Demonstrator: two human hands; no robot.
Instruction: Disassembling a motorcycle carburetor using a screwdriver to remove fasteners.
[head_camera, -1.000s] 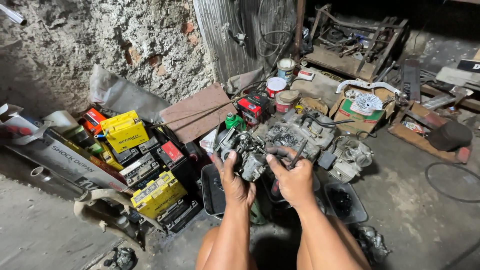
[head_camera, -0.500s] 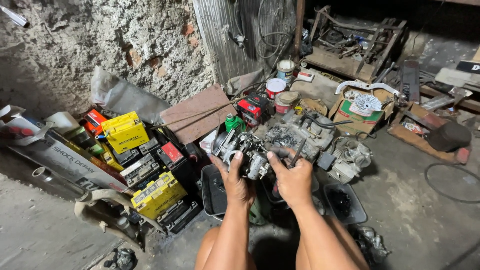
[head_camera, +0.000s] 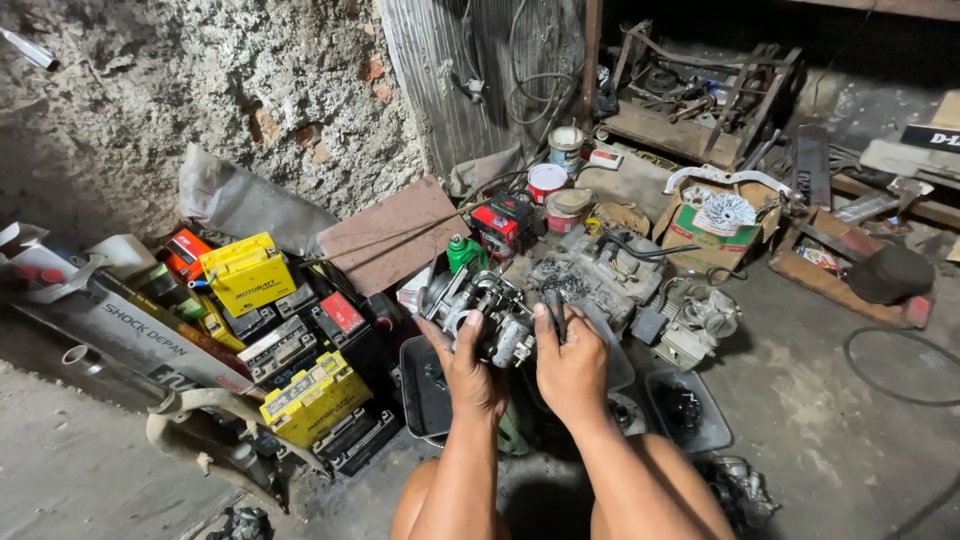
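Note:
My left hand (head_camera: 468, 368) grips a grimy metal carburetor (head_camera: 480, 310) from below, holding it up over the floor at the middle of the view. My right hand (head_camera: 570, 362) is closed around a dark tool handle (head_camera: 555, 308) whose tip meets the carburetor's right side. Both forearms rise from the bottom edge between my knees. The underside of the carburetor is hidden by my fingers.
Several yellow, red and black battery boxes (head_camera: 300, 340) are piled at the left. Black trays (head_camera: 690, 412) lie under and right of my hands. More engine parts (head_camera: 600, 270), paint cans (head_camera: 548, 182) and a cardboard box (head_camera: 715, 225) sit behind. A rough wall (head_camera: 200, 100) stands at back left.
Both hands and the carburetor have stayed in nearly the same place, with the carburetor turned slightly in my left hand. The view has shifted a little.

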